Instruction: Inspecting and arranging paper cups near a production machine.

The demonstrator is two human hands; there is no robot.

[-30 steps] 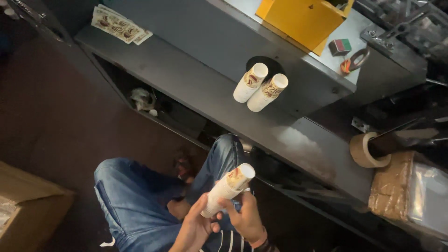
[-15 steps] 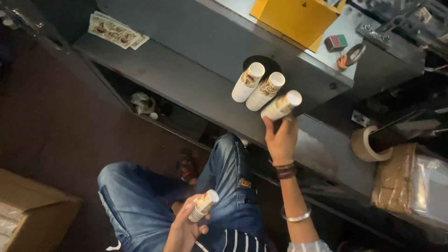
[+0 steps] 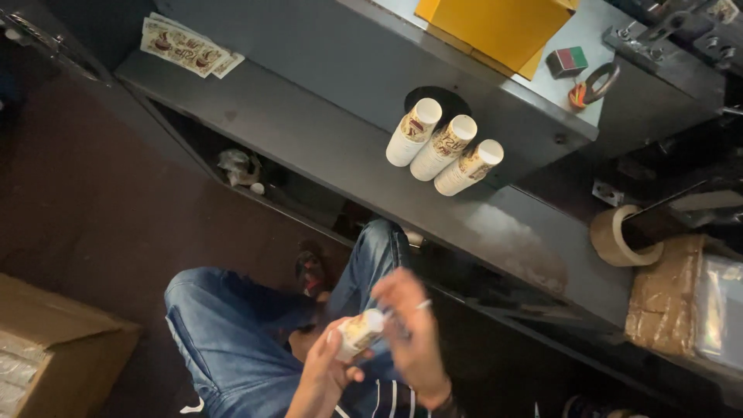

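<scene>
You have one view only, from the camera on your head, looking steeply down past your jeans-clad knees point(image 3: 232, 325) at the floor. It sits close above your hands (low in the frame) and farther from the grey metal shelf point(image 3: 325, 147), which runs diagonally across the upper half.

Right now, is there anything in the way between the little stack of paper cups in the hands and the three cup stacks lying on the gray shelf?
Nothing visible. The left hand holds the small cup stack over the lap, the right hand blurred beside it. Above it, open space leads to the gray shelf, where three cup stacks lie side by side.
</scene>
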